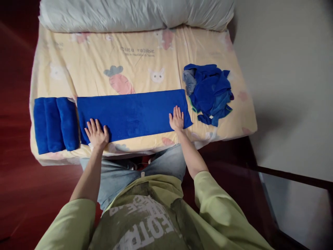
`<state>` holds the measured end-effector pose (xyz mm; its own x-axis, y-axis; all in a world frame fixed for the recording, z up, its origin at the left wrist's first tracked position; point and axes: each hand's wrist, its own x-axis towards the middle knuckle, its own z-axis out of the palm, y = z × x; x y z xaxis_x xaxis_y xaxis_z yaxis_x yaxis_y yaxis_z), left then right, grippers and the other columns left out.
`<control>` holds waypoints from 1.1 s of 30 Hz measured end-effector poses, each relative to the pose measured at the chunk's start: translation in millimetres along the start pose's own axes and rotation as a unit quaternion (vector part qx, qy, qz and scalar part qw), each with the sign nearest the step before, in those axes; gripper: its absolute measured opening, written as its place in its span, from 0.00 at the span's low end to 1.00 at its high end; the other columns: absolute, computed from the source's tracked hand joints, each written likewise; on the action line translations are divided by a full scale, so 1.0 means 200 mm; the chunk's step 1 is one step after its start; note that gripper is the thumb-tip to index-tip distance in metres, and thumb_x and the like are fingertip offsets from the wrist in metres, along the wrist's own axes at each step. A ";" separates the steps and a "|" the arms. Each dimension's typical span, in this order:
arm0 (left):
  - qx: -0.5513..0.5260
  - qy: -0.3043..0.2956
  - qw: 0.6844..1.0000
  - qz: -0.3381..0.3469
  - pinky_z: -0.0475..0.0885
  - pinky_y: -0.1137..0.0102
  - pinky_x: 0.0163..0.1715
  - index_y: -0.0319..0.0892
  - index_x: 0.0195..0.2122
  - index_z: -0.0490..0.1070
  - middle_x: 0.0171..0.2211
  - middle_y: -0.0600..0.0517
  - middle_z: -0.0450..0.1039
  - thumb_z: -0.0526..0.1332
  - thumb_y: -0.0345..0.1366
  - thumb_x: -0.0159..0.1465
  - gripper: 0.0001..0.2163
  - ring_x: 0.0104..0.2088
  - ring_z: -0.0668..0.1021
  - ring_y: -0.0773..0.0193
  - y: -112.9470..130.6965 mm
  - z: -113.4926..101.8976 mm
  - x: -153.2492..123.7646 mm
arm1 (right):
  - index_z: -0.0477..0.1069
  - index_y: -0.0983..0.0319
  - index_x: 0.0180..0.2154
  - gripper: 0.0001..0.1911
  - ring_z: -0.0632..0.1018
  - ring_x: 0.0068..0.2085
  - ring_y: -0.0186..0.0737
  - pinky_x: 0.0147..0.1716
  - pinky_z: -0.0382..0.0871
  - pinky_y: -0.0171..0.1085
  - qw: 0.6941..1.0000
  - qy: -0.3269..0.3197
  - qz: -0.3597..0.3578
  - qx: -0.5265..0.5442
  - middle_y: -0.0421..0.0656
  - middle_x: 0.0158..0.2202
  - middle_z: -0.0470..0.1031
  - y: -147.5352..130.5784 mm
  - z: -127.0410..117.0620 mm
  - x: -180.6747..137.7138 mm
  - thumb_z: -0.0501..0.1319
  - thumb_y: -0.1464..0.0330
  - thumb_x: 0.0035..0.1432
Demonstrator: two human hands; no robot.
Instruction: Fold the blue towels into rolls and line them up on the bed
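A long blue towel (132, 113) lies folded into a flat strip across the near edge of the bed. My left hand (96, 133) rests flat on its near left corner, fingers spread and holding nothing. At the strip's near right end my right hand (177, 119) presses down, fingers stretched out together. To the left of the strip lie three rolled blue towels (55, 123) side by side. A heap of loose blue cloths (208, 92) sits just right of the strip.
The bed has a yellow sheet (91, 66) printed with carrots and rabbits, and a grey pillow (135, 14) along its far edge. Dark red floor (15, 194) lies to the left. A pale wall (291, 69) stands to the right.
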<state>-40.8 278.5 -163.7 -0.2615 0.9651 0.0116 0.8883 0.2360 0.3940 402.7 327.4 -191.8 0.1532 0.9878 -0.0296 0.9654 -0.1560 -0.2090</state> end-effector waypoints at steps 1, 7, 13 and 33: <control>0.003 0.006 1.000 -0.004 0.37 0.44 0.75 0.28 0.76 0.50 0.78 0.35 0.42 0.49 0.44 0.75 0.33 0.78 0.44 0.43 -0.03 -0.01 0.00 | 0.48 0.69 0.76 0.34 0.50 0.78 0.46 0.76 0.41 0.54 1.000 0.001 0.012 -0.008 0.53 0.78 0.47 0.05 -0.01 0.00 0.39 0.59 0.77; -0.007 0.029 0.999 -0.013 0.40 0.46 0.76 0.27 0.76 0.48 0.78 0.34 0.41 0.48 0.44 0.76 0.34 0.78 0.46 0.43 -0.17 -0.03 -0.03 | 0.46 0.70 0.77 0.35 0.48 0.79 0.46 0.76 0.43 0.52 0.995 0.005 0.074 -0.064 0.53 0.79 0.45 0.29 -0.07 -0.05 0.37 0.60 0.77; -0.019 0.040 0.999 -0.014 0.44 0.47 0.76 0.25 0.76 0.48 0.78 0.33 0.40 0.48 0.45 0.76 0.34 0.78 0.48 0.41 -0.22 -0.03 -0.05 | 0.46 0.72 0.76 0.36 0.49 0.79 0.45 0.76 0.46 0.48 0.993 -0.008 0.099 -0.062 0.54 0.78 0.48 0.39 -0.11 -0.09 0.37 0.60 0.76; -0.096 -0.095 0.980 0.147 0.57 0.42 0.73 0.39 0.74 0.57 0.75 0.37 0.55 0.53 0.36 0.74 0.28 0.77 0.55 0.45 0.08 0.09 -1.12 | 0.49 0.66 0.76 0.34 0.49 0.79 0.51 0.75 0.46 0.62 0.991 0.033 -0.115 0.059 0.54 0.78 0.47 -0.16 -0.22 0.11 0.45 0.61 0.75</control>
<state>38.5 68.2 -176.5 0.0870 0.9961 -0.0144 0.8230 -0.0638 0.5644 385.0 354.6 -141.9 -0.0503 0.9941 0.0959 0.9458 0.0783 -0.3152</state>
